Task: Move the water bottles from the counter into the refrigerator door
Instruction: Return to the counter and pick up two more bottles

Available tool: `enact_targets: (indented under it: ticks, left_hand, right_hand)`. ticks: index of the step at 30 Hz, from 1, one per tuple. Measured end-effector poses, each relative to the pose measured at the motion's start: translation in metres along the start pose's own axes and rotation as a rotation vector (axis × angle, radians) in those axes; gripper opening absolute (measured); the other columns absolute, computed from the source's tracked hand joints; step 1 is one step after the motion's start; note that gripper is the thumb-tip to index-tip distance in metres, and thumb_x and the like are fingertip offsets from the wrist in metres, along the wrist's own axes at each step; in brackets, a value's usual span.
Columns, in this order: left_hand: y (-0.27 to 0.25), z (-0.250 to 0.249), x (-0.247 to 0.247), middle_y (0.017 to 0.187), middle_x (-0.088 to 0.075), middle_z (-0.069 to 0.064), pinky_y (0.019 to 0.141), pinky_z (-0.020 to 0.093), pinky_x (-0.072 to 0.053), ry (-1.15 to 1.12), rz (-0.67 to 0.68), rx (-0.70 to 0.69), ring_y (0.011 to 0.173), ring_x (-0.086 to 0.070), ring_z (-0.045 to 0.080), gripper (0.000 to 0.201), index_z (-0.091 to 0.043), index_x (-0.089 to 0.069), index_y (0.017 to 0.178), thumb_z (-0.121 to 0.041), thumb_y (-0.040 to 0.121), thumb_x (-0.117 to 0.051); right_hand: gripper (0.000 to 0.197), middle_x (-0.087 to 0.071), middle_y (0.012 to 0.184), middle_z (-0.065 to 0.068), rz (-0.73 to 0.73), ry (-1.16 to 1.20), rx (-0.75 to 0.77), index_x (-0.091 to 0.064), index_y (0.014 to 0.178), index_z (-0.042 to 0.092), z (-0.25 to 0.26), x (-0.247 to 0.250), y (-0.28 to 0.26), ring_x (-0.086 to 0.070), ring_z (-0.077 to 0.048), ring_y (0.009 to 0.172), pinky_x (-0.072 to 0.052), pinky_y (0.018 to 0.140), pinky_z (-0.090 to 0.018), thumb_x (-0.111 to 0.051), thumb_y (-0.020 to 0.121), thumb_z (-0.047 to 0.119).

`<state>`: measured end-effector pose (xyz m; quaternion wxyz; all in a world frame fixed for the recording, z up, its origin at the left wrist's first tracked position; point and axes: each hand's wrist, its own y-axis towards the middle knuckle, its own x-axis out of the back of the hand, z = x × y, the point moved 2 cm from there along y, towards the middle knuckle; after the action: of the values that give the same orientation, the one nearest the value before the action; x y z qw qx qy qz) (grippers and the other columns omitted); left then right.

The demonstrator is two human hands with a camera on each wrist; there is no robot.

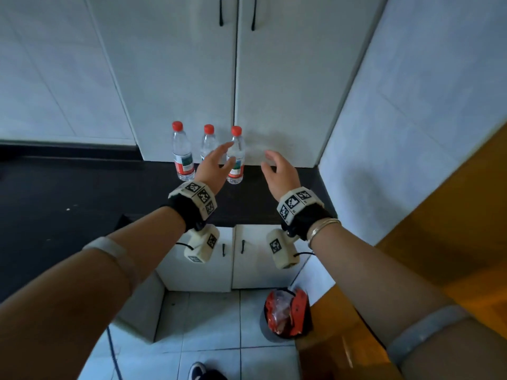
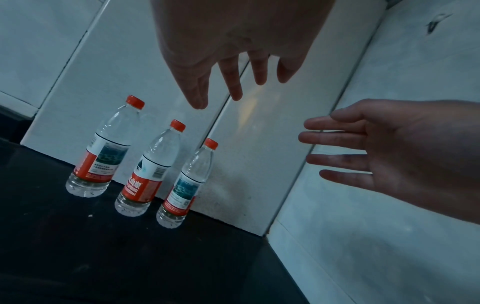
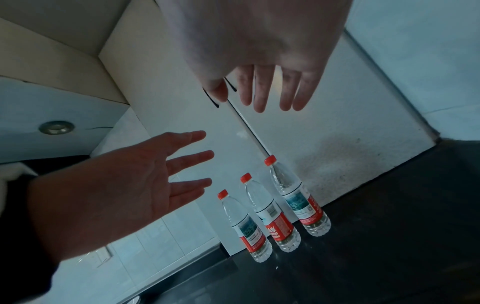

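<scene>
Three clear water bottles with red caps and red-and-white labels stand in a row on the black counter [image 1: 82, 204], against a white two-door cabinet. They are the left bottle [image 1: 182, 154], the middle bottle [image 1: 208, 139] and the right bottle [image 1: 236, 163]. My left hand [image 1: 211, 167] hovers open in front of the middle and right bottles and hides the middle one's lower part. It touches none of them in the left wrist view, where the bottles [image 2: 150, 174] stand below the spread fingers [image 2: 200, 92]. My right hand [image 1: 278, 171] hangs open and empty, to the right of the row.
The white cabinet doors [image 1: 274, 91] behind the bottles carry two black handles [image 1: 220, 12]. A white wall [image 1: 411, 133] closes the counter's right end. Lower cabinet doors [image 1: 247, 270], a red bag [image 1: 286, 311] on the tiled floor and a wooden surface [image 1: 452, 242] lie below.
</scene>
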<state>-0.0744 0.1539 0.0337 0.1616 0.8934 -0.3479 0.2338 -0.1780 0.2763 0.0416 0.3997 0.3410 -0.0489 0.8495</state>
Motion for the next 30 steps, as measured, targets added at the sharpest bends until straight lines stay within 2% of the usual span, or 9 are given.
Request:
enact_targets:
  ticks: [3, 7, 11, 17, 21, 23, 26, 28, 30]
  left_hand:
    - [0.034, 0.018, 0.017, 0.146, -0.040, 0.007, 0.103, 0.030, -0.032, -0.006, 0.010, 0.010, 0.131, -0.042, 0.024, 0.044, -0.026, -0.035, 0.140, -0.027, 0.096, -0.042]
    - [0.074, 0.040, 0.030, 0.148, -0.038, 0.007, 0.109, 0.037, -0.030, 0.016, 0.027, 0.029, 0.135, -0.037, 0.025, 0.045, -0.025, -0.034, 0.140, -0.027, 0.096, -0.044]
    - [0.105, 0.055, 0.030, 0.146, -0.039, 0.008, 0.107, 0.035, -0.031, 0.037, 0.040, 0.012, 0.134, -0.038, 0.024, 0.051, -0.023, -0.032, 0.141, -0.026, 0.093, -0.050]
    - [0.152, 0.075, 0.023, 0.150, -0.029, 0.007, 0.110, 0.038, -0.028, -0.010, -0.004, 0.048, 0.137, -0.032, 0.023, 0.070, -0.025, -0.021, 0.145, -0.019, 0.087, -0.060]
    - [0.181, 0.090, 0.019, 0.153, -0.022, 0.008, 0.114, 0.043, -0.027, -0.012, -0.022, 0.143, 0.139, -0.028, 0.025, 0.086, -0.025, -0.008, 0.148, -0.019, 0.084, -0.065]
    - [0.194, 0.099, 0.015, 0.153, -0.022, 0.010, 0.114, 0.045, -0.027, -0.018, -0.020, 0.191, 0.140, -0.027, 0.026, 0.092, -0.025, -0.004, 0.148, -0.021, 0.082, -0.067]
    - [0.211, 0.112, 0.009, 0.152, -0.027, 0.009, 0.114, 0.044, -0.026, -0.073, 0.009, 0.258, 0.139, -0.028, 0.026, 0.098, -0.026, -0.001, 0.148, -0.021, 0.079, -0.070]
    - [0.221, 0.120, 0.005, 0.149, -0.034, 0.008, 0.114, 0.044, -0.026, -0.092, 0.034, 0.297, 0.137, -0.032, 0.025, 0.099, -0.026, -0.003, 0.148, -0.018, 0.077, -0.072]
    - [0.228, 0.127, -0.001, 0.142, -0.044, 0.009, 0.111, 0.048, -0.032, -0.123, 0.055, 0.329, 0.131, -0.042, 0.027, 0.095, -0.027, -0.014, 0.146, -0.018, 0.074, -0.075]
  right_hand:
    - [0.042, -0.047, 0.141, -0.004, -0.001, -0.002, -0.037, -0.043, 0.135, 0.013, 0.006, -0.027, 0.032, -0.043, -0.019, 0.131, -0.034, 0.107, -0.030, -0.047, 0.095, 0.024]
    - [0.043, -0.046, 0.143, -0.004, -0.024, -0.033, -0.087, -0.040, 0.136, 0.013, 0.007, -0.051, 0.067, -0.043, -0.020, 0.131, -0.035, 0.105, -0.030, -0.047, 0.095, 0.022]
    - [0.046, -0.044, 0.143, -0.005, -0.019, -0.038, -0.138, -0.039, 0.137, 0.013, 0.000, -0.070, 0.096, -0.043, -0.020, 0.132, -0.034, 0.105, -0.031, -0.049, 0.094, 0.023]
    - [0.051, -0.043, 0.143, -0.007, 0.006, -0.019, -0.172, -0.037, 0.138, 0.012, -0.017, -0.096, 0.144, -0.042, -0.021, 0.131, -0.034, 0.106, -0.031, -0.054, 0.091, 0.024]
    - [0.059, -0.045, 0.140, -0.009, 0.021, 0.036, -0.187, -0.036, 0.137, 0.010, -0.033, -0.117, 0.178, -0.044, -0.022, 0.129, -0.036, 0.106, -0.034, -0.061, 0.087, 0.024]
    - [0.060, -0.051, 0.132, -0.009, 0.010, 0.077, -0.170, -0.040, 0.134, 0.011, -0.042, -0.128, 0.194, -0.049, -0.021, 0.122, -0.040, 0.103, -0.034, -0.067, 0.082, 0.024]
    - [0.052, -0.060, 0.115, -0.006, 0.024, 0.127, -0.166, -0.048, 0.122, 0.011, -0.053, -0.142, 0.213, -0.059, -0.019, 0.105, -0.045, 0.092, -0.029, -0.072, 0.077, 0.019]
    - [0.039, -0.063, 0.096, -0.004, 0.044, 0.114, -0.177, -0.053, 0.110, 0.009, -0.059, -0.152, 0.224, -0.062, -0.017, 0.086, -0.051, 0.087, -0.034, -0.072, 0.076, 0.017]
    - [0.030, -0.061, 0.084, -0.002, 0.061, 0.103, -0.181, -0.055, 0.099, 0.009, -0.064, -0.158, 0.232, -0.061, -0.015, 0.075, -0.055, 0.082, -0.039, -0.071, 0.075, 0.019]
